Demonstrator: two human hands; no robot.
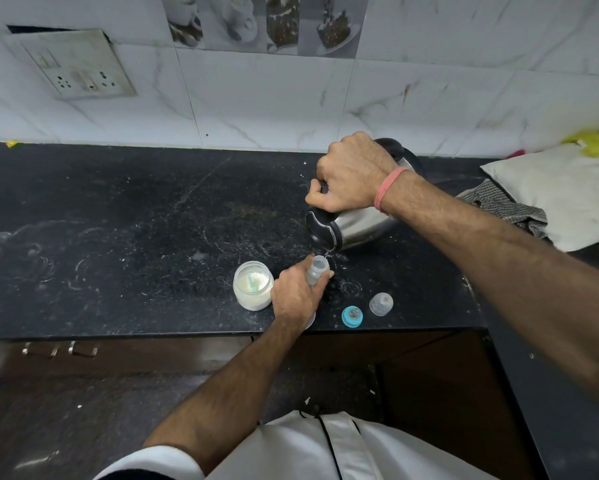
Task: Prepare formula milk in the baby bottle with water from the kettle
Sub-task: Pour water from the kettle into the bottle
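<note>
1. Left hand (296, 292), nearest the camera: fingers wrapped round the small clear plastic baby bottle (316, 270), which stands close to the worktop's front edge. Judged purpose: to steady the narrow, light bottle under the pour.
2. Baby bottle: open at the top, upright or nearly so, its mouth just under the kettle's spout.
3. Right hand (351, 173): closed round the black handle of the stainless-steel electric kettle (357, 221). The kettle is tipped spout-down toward the bottle, and a thin stream of water appears to run from the spout into the bottle mouth.
4. Open clear glass jar of white formula powder (253, 285): touching or just beside the left hand on its far-from-kettle side, presumably kept close for scooping.
5. Blue screw ring with teat (352, 316) and clear domed cap (381, 304): set apart near the front edge, on the kettle side of the bottle, out of the pour's way.
6. Black speckled stone worktop (118, 237): wide open room toward its left end; a checked cloth (505, 206) and white bag (561, 192) crowd the right end behind the kettle.
7. Judgement: the bottle, ring and cap sit close to the front edge, leaving little margin there.
</note>
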